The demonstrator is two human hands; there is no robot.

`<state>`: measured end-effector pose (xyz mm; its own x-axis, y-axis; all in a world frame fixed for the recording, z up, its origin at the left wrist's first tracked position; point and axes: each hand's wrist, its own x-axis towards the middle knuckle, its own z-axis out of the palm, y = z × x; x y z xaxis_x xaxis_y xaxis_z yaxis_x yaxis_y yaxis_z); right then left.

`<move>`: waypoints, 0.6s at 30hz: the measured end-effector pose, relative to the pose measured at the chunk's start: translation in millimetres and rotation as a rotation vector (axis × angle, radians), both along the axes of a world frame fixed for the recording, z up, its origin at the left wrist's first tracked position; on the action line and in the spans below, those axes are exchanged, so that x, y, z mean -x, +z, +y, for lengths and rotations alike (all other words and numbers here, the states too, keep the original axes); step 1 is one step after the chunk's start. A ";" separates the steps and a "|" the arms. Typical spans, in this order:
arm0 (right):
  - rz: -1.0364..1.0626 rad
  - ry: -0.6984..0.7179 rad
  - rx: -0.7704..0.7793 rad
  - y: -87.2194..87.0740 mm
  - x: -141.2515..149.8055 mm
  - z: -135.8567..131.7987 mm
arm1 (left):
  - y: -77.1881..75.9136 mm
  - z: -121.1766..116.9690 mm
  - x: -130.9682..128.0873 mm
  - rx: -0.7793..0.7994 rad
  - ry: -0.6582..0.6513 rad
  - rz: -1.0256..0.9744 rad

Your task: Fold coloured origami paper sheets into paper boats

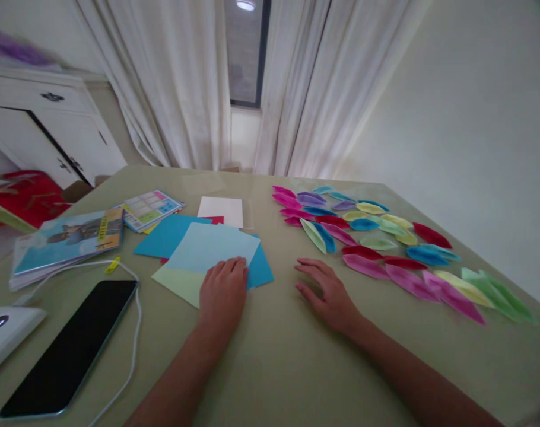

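My left hand (224, 290) rests on a loose pile of coloured paper, its fingers bent together over a light blue sheet (199, 246). Its fingertips are partly hidden. Below that sheet shows a pale green sheet (180, 281), and brighter blue sheets (165, 234) stick out at the back left and the right. Over the table to the right, my right hand (326, 293) is held with fingers apart and nothing in it. Beyond it lie several rows of folded, leaf-shaped paper pieces (365, 267) in pink, red, blue, purple, yellow and green.
A black-screened phone (69, 350), a white cable (139, 320) and a white device (9, 332) lie at the left. Behind them are booklets (69, 237) and a printed card (152, 209). A white square sheet (221, 210) lies beyond the pile. The wall (488, 154) borders the table's right side.
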<state>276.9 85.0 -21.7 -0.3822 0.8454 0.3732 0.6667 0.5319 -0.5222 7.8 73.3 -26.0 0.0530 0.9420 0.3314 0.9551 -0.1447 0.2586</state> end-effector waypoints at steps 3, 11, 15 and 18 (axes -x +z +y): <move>0.143 -0.068 -0.011 4.1 -5.6 -0.5 | -1.6 1.5 2.2 -0.004 -0.031 -0.014; 0.241 -0.069 0.095 5.2 -2.4 3.7 | -6.2 4.2 14.9 -0.065 -0.080 -0.076; 0.180 0.031 0.053 8.2 -5.8 0.0 | -4.0 -1.8 10.1 -0.209 -0.214 -0.193; 0.038 0.183 -0.051 10.9 -8.8 -0.6 | -2.7 -9.8 -0.2 -0.202 -0.423 -0.330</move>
